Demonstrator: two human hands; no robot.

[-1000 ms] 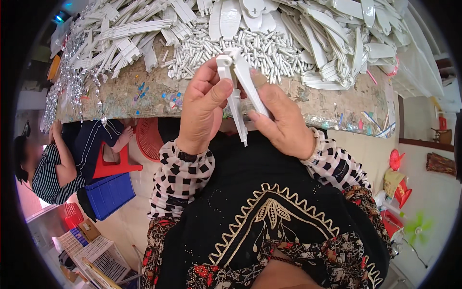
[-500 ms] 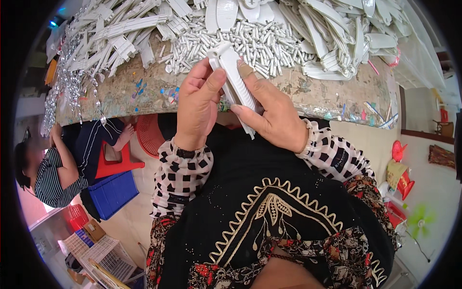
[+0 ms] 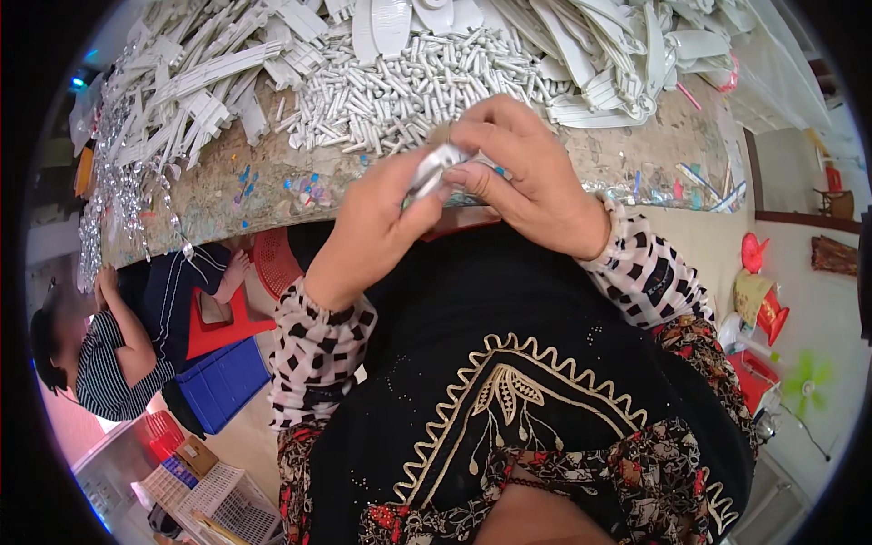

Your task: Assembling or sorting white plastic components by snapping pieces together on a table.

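Note:
Between my two hands, just above the near edge of the table, is a white plastic part (image 3: pixel 440 163), seen nearly end-on and mostly covered by fingers. My left hand (image 3: pixel 374 222) is closed on its left side, thumb on the near face. My right hand (image 3: pixel 538 177) is closed on the other side, with the thumb against the part and the fingers bent over the top. The part's far side is hidden and slightly blurred. Beyond the hands lies a heap of small white plastic pins (image 3: pixel 391 95).
Long white plastic strips (image 3: pixel 218 73) pile up at far left, curved white pieces (image 3: pixel 604 59) at far right. Silver tinsel (image 3: pixel 118 173) hangs over the worn table (image 3: pixel 590 168). At left, a person in a striped shirt (image 3: pixel 118 363) sits near a blue crate (image 3: pixel 222 381).
The white part has turned from lengthwise to nearly end-on. My right hand has shifted its grip, fingers now bent over it. My left hand has turned inward around it.

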